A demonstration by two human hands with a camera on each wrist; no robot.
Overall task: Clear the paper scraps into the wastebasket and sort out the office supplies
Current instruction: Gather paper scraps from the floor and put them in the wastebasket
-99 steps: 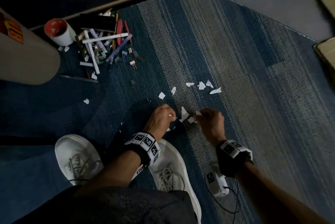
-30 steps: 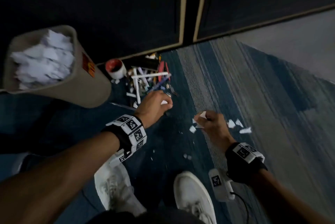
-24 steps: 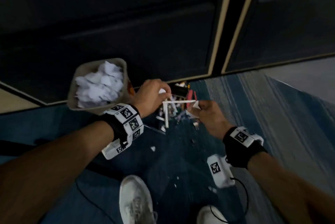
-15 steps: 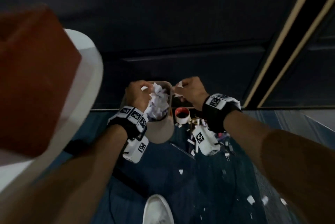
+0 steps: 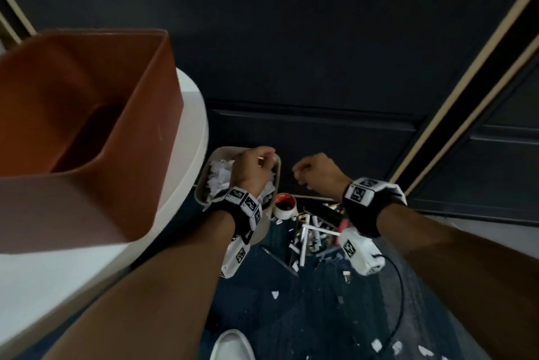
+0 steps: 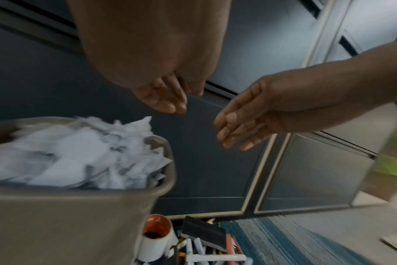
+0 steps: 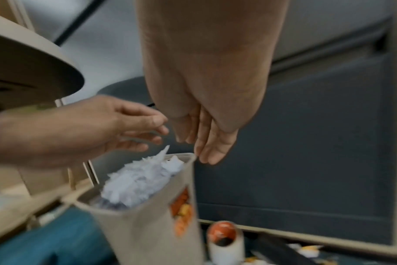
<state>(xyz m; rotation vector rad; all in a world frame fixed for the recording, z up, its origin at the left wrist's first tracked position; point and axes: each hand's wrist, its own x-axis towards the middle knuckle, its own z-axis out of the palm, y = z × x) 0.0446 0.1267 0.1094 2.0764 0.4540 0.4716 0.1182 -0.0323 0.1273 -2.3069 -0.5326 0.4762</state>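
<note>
Head view: left hand point(image 5: 253, 169) above wastebasket point(image 5: 204, 184) full of paper scraps point(image 5: 218, 177); right hand point(image 5: 316, 174) just right of it; more scraps point(image 5: 274, 294) on carpet, pens point(image 5: 309, 232) piled beside cup point(image 5: 285, 205)
Left wrist view: left fingers point(image 6: 165, 100) straight, loose, holding nothing; right hand point(image 6: 249, 123) relaxed, empty
Right wrist view: right fingers point(image 7: 206, 143) hang straight over wastebasket rim point(image 7: 181, 156), both hands close, not touching
</note>
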